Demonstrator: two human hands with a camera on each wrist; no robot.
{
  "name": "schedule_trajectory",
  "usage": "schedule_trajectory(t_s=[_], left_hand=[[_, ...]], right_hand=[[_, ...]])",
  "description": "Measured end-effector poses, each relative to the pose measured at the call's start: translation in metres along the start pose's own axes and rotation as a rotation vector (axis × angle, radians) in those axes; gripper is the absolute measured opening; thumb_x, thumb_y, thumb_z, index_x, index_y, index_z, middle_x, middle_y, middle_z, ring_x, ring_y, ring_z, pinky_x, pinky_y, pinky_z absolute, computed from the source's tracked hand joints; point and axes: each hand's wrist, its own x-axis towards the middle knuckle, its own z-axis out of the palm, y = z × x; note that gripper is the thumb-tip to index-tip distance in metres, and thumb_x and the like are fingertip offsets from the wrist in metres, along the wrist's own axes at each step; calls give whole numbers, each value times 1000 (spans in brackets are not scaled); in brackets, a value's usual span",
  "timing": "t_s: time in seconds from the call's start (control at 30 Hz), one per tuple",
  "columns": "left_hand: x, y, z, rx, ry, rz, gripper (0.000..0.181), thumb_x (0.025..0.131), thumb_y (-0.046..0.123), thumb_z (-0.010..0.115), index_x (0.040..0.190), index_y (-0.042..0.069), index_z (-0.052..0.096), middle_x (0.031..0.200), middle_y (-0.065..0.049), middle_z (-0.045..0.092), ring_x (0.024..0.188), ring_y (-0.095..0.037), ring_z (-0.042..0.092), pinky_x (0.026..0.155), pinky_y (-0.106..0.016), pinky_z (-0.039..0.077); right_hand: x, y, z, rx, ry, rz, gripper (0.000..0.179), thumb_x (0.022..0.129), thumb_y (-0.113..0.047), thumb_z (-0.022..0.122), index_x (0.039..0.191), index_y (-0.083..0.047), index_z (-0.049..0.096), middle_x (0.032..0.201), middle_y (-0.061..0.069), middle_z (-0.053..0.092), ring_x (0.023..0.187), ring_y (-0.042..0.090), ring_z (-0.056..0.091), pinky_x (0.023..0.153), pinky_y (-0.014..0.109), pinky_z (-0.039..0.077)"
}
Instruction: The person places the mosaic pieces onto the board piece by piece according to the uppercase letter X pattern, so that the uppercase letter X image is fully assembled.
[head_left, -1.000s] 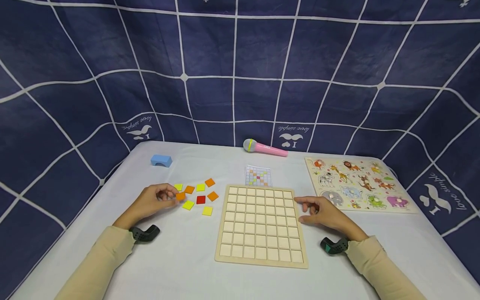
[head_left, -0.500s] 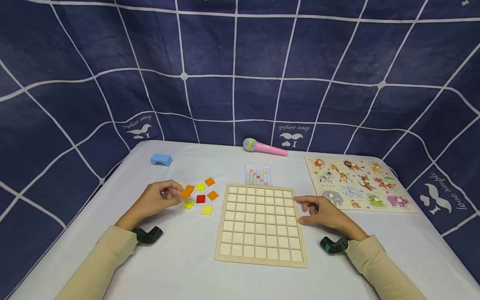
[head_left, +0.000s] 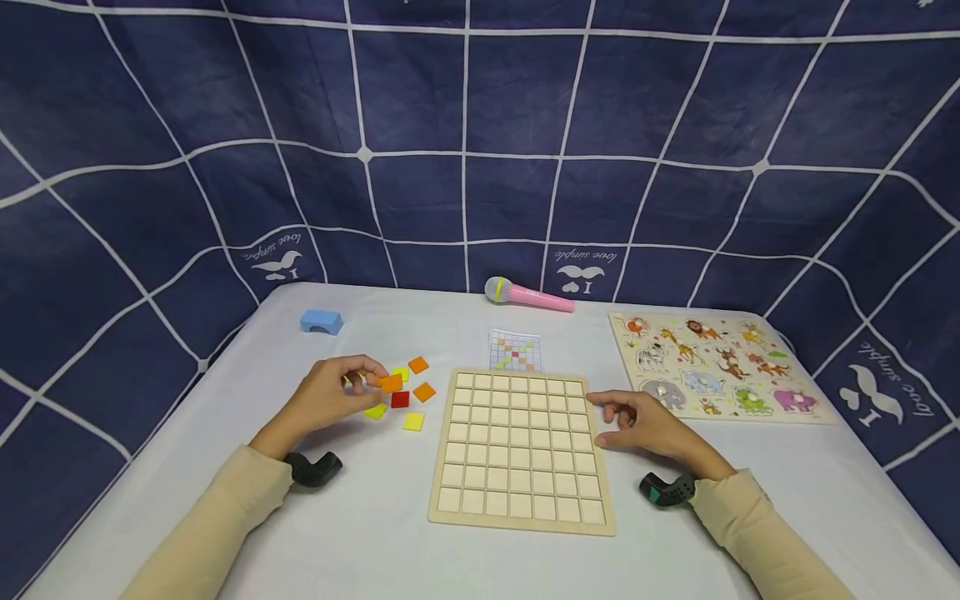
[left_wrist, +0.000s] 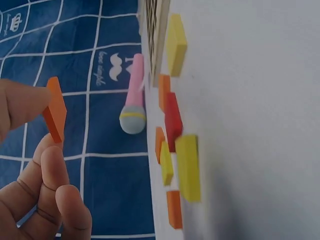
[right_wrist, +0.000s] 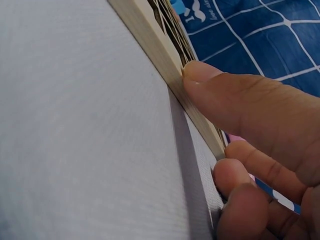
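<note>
- Backdrop (head_left: 525, 100): dk blue cloth w/ white lines, past worktop's far edge.
- Worktop (head_left: 352, 533): white cloth; carries the rest.
- Board (head_left: 521, 435): pale wood grid, abt mid-worktop.
- Puzzle (head_left: 729, 393): animal shapes, by worktop's right edge, toward far R corner.
- R hand (head_left: 637, 425): thumb & forefinger apart, tips at board's right edge, other fingers bent in, nothing pinched. Too hard a push could skew the board. R wrist cam shows thumb tip against the rim; head cam leaves contact unclear.
- L hand (head_left: 326, 392): thumb & finger pinch an orange tile (left_wrist: 56, 112).
- Mic (head_left: 528, 295): pink, grey head, along worktop's far edge.
- Card (head_left: 515, 352): small coloured grid, at board's far edge; touching or not, can't tell.
- Block (head_left: 321, 322): blue, arched, nr far L corner.
- Loose tiles (head_left: 412, 422): yellow, orange & 1 red, btwn L hand and board's left edge. A low sweep by that hand could scatter them. L wrist cam shows 7; head cam only 6, an orange one prob. hidden.
- Orange tile: up off worktop, L of board. Held nr one end, so a slack pinch could drop it among the others. L wrist cam shows its thickness; head cam hardly does.
</note>
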Motion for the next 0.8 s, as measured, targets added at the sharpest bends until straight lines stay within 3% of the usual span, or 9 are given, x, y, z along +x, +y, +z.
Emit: schedule_trajectory(t_s=[0.47,0.8], left_hand=[[28,25,29,39,-77,-32,24,83,22,88,105,15,81,91,5,68,69,-17,56,56,-27,43],[42,30,48,20,-153,33,20,86,24,88,104,16,81,87,7,67,67,-13,55,60,-28,43]], right_hand=[[0,-1,0,-6,1,27,65,84,-4,91,140,13,63,98,9,60,66,7,44,59,24,38],[0,-3,0,1,1,29,65,84,-4,91,140,13,63,98,9,60,66,7,44,58,23,38]])
